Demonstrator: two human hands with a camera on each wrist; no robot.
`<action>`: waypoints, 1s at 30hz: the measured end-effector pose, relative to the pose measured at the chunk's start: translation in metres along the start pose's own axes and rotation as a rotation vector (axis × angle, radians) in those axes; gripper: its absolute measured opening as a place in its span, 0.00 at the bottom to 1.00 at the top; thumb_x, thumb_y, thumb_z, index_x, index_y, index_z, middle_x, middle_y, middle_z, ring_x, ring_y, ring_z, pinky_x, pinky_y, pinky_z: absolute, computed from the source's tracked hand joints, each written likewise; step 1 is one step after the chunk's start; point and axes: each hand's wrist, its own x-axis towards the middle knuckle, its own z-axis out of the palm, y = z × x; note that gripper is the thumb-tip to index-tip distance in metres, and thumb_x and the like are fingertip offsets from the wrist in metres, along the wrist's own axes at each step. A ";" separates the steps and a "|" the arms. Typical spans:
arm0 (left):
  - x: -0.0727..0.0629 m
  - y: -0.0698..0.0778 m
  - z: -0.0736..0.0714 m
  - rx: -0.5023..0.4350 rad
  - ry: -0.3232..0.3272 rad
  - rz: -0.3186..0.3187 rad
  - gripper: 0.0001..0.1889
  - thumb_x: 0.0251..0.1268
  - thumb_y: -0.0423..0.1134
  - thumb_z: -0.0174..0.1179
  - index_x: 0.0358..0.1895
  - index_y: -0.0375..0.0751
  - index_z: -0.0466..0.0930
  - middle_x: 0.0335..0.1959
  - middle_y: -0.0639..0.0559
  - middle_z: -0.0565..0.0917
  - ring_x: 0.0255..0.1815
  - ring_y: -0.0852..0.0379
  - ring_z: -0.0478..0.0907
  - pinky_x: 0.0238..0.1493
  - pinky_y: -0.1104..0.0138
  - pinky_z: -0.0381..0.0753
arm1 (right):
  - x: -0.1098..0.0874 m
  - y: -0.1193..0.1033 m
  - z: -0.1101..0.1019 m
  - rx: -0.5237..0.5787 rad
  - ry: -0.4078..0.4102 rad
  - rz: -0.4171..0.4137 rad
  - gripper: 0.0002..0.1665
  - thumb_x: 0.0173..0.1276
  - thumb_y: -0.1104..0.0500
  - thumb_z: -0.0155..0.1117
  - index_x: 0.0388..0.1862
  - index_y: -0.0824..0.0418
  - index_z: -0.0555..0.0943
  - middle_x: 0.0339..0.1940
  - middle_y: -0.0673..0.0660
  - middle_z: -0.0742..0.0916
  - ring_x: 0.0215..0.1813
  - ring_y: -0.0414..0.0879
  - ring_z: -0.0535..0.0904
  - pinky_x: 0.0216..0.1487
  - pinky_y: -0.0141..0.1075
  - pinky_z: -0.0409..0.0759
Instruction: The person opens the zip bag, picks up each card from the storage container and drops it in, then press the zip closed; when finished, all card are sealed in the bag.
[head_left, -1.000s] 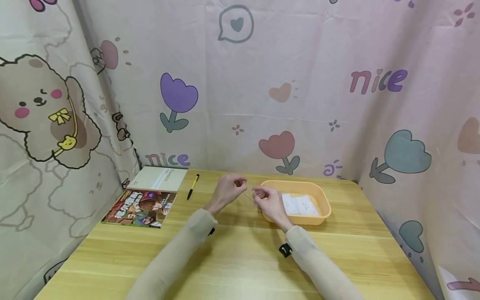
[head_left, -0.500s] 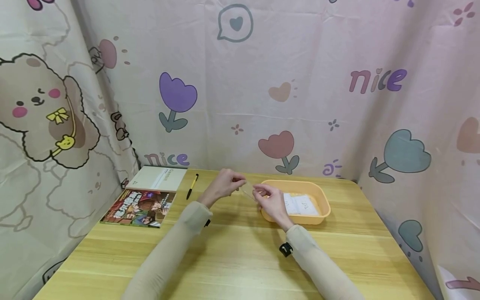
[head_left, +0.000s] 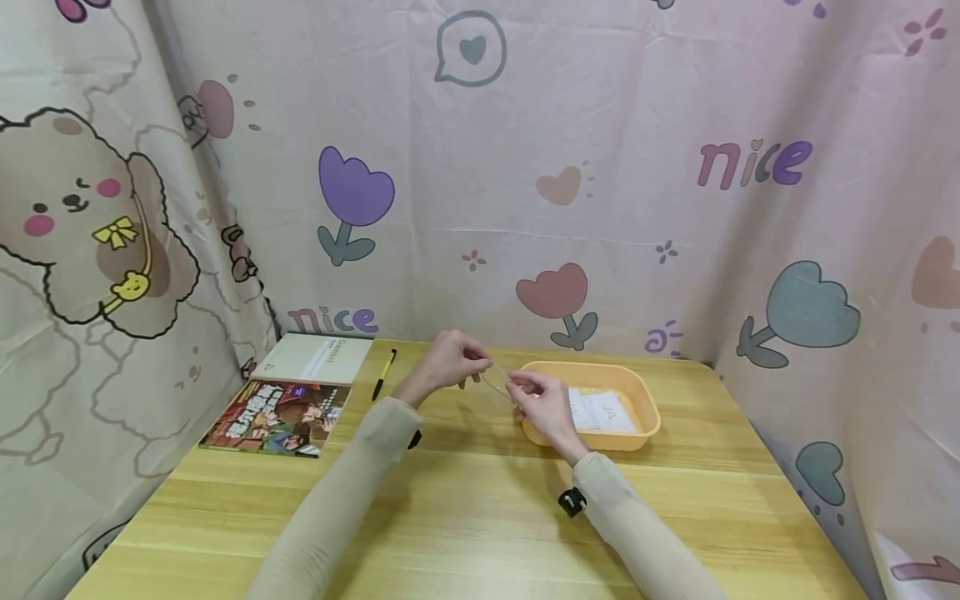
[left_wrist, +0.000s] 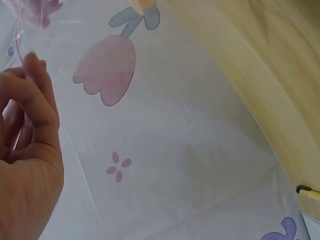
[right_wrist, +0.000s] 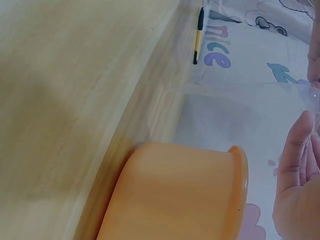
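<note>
Between both hands, above the table, stretches a clear plastic zip bag (head_left: 497,385). My left hand (head_left: 447,367) pinches its upper left part between thumb and fingertips. On the opposite side my right hand (head_left: 546,408) pinches the edge, just in front of the orange basin (head_left: 637,437). In the left wrist view a thin red line runs along the bag (left_wrist: 19,47) by the left fingertips. The right wrist view shows the see-through film (right_wrist: 250,89) hanging below the hands, toward the table. White packets (head_left: 603,411) lie inside the basin.
At the back left a pale notebook (head_left: 315,358) lies above a colourful comic-style book (head_left: 277,417). A yellow and black pen (head_left: 385,373) lies to their right. A patterned curtain (head_left: 480,167) stands behind the wooden table (head_left: 480,517).
My left hand has shifted slightly left and turned, drawing the bag out more between the hands. My right hand has stayed almost in place. Books, pen and basin have not moved.
</note>
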 end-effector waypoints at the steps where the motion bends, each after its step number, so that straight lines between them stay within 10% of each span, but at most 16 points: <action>1: 0.001 0.000 0.000 -0.001 0.002 -0.004 0.05 0.60 0.33 0.65 0.32 0.37 0.89 0.21 0.47 0.86 0.14 0.59 0.78 0.14 0.66 0.80 | 0.000 0.000 0.000 0.003 -0.004 0.004 0.13 0.64 0.62 0.69 0.47 0.63 0.86 0.37 0.67 0.88 0.20 0.41 0.81 0.26 0.56 0.84; 12: 0.007 -0.001 0.002 0.009 0.071 -0.018 0.04 0.57 0.31 0.64 0.27 0.38 0.88 0.21 0.46 0.86 0.14 0.54 0.79 0.13 0.67 0.78 | -0.007 -0.025 -0.013 0.128 -0.023 0.055 0.16 0.70 0.62 0.62 0.50 0.72 0.82 0.39 0.69 0.87 0.27 0.43 0.82 0.26 0.42 0.86; 22: 0.012 -0.011 0.002 0.023 0.093 -0.027 0.06 0.57 0.28 0.62 0.26 0.38 0.88 0.22 0.44 0.86 0.15 0.55 0.79 0.12 0.70 0.76 | 0.015 0.008 -0.048 0.198 -0.027 0.120 0.18 0.69 0.61 0.63 0.52 0.73 0.80 0.37 0.57 0.89 0.32 0.42 0.83 0.26 0.31 0.84; 30: 0.014 -0.015 0.004 0.028 0.083 -0.001 0.06 0.56 0.28 0.62 0.26 0.37 0.88 0.21 0.48 0.86 0.21 0.41 0.84 0.14 0.71 0.76 | 0.032 0.010 -0.080 0.095 -0.221 0.236 0.20 0.68 0.62 0.64 0.56 0.71 0.79 0.41 0.50 0.89 0.40 0.41 0.83 0.32 0.29 0.82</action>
